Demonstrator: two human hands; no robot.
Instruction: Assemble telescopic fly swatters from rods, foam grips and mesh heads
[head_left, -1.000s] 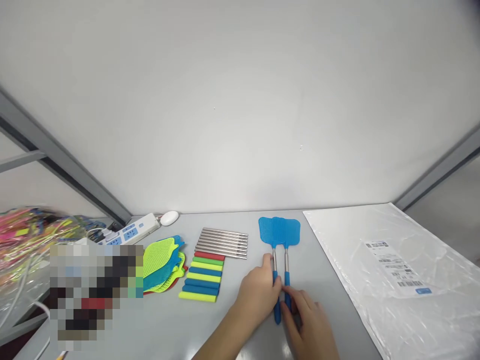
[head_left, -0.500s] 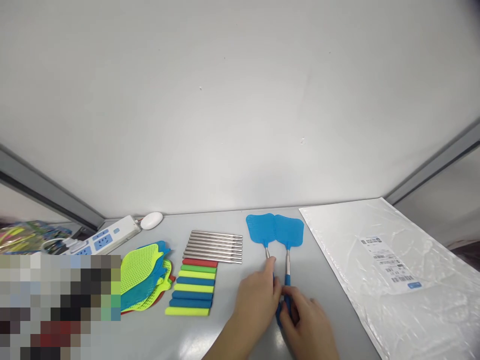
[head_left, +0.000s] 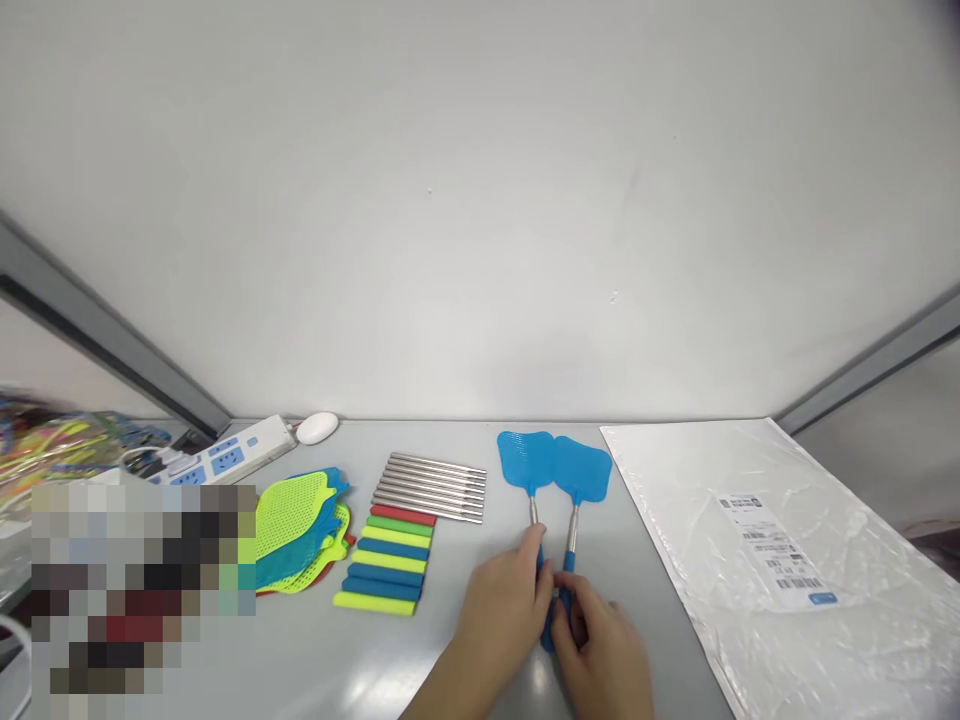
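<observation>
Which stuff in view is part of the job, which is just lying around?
Part of the job:
left blue swatter, at the left hand
right blue swatter, at the right hand
probably mesh heads, metal rods, coloured sleeves; they resemble swatter parts

Apparently just lying around:
power strip
white oval object
labelled white package

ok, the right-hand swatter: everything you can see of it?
The swatter has a broad, flat blue head, plastic by its look, a silvery, metal-looking shaft and a blue grip. It points toward the wall, head slightly rightward. The right hand holds the grip, hiding part of it. Its head meets the left swatter's; overlap or mere contact, I can't tell.
</observation>
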